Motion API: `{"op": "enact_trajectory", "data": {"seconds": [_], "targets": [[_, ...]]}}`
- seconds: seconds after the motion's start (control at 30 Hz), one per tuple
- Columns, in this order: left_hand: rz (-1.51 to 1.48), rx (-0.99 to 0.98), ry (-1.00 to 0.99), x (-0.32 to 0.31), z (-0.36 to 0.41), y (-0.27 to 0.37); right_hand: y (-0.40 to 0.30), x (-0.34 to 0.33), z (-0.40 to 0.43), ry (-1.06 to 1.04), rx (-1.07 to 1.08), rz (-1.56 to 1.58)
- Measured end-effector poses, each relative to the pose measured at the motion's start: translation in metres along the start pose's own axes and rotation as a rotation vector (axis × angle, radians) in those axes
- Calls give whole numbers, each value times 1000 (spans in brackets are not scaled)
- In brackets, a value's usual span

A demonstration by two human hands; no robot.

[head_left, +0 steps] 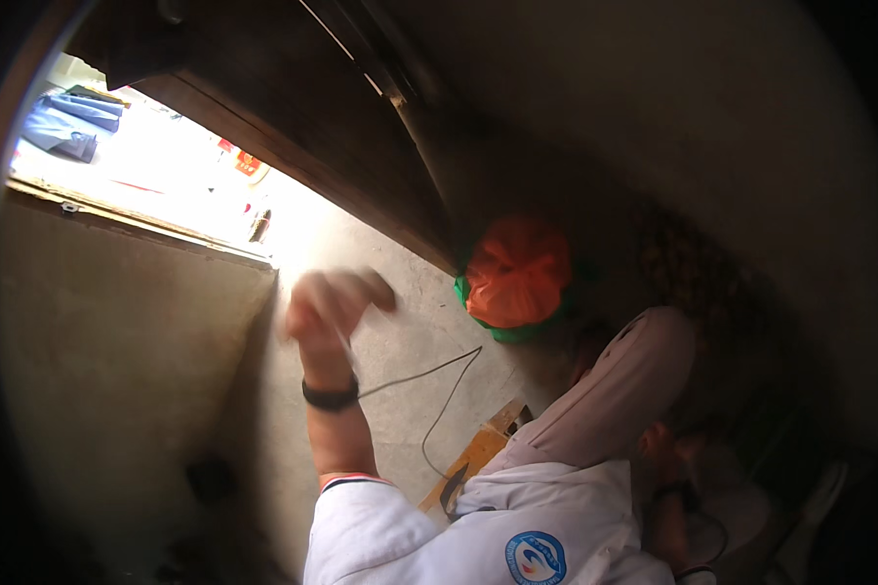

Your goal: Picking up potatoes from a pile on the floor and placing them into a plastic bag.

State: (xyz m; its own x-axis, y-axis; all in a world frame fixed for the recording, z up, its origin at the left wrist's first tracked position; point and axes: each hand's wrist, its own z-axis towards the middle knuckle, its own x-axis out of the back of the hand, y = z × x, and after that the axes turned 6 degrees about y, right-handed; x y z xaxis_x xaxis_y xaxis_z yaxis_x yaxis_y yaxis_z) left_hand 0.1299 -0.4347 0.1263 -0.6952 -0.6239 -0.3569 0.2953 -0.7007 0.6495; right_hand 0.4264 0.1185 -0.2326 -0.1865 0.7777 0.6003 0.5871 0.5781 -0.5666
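My left hand [336, 303] is raised at the left of centre, near the foot of the doorway. It is blurred by motion, and a dark patch shows at its fingertips, too unclear to name. A black band [329, 395] circles this wrist, with a thin cable [439, 362] looping from it towards my waist. My right hand [658, 444] is in deep shadow at the lower right, beside my bent leg; whether it holds anything cannot be made out. An orange plastic bag [519, 274], with green plastic [516, 335] around its base, stands on the concrete floor ahead of me.
Beneath me is part of a wooden stool or board [479, 446]. A dark wooden door or panel [322, 161] slants above the brightly lit doorway. A plastered wall [132, 329] borders the left. Blue cloth [73, 124] shows outside. A dark heap [695, 263] lies at the right.
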Motion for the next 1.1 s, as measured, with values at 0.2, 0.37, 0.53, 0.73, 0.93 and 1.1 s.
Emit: {"op": "enact_trajectory", "data": {"seconds": [0.2, 0.37, 0.53, 0.73, 0.93, 1.1], "targets": [[1785, 1861, 477, 118, -232, 2, 31, -21, 32, 70, 209, 103], [901, 1370, 1318, 71, -271, -43, 64, -20, 32, 21, 282, 6], [612, 1761, 997, 14, -297, -111, 20, -19, 20, 133, 868, -362], [294, 1990, 457, -62, -294, -190, -56, 9, -19, -29, 79, 130], [85, 1984, 445, -41, -349, -191, -78, -13, -6, 22, -32, 183], [107, 2136, 335, -60, -298, -191, -57, -9, -6, 153, 16, 75]]}}
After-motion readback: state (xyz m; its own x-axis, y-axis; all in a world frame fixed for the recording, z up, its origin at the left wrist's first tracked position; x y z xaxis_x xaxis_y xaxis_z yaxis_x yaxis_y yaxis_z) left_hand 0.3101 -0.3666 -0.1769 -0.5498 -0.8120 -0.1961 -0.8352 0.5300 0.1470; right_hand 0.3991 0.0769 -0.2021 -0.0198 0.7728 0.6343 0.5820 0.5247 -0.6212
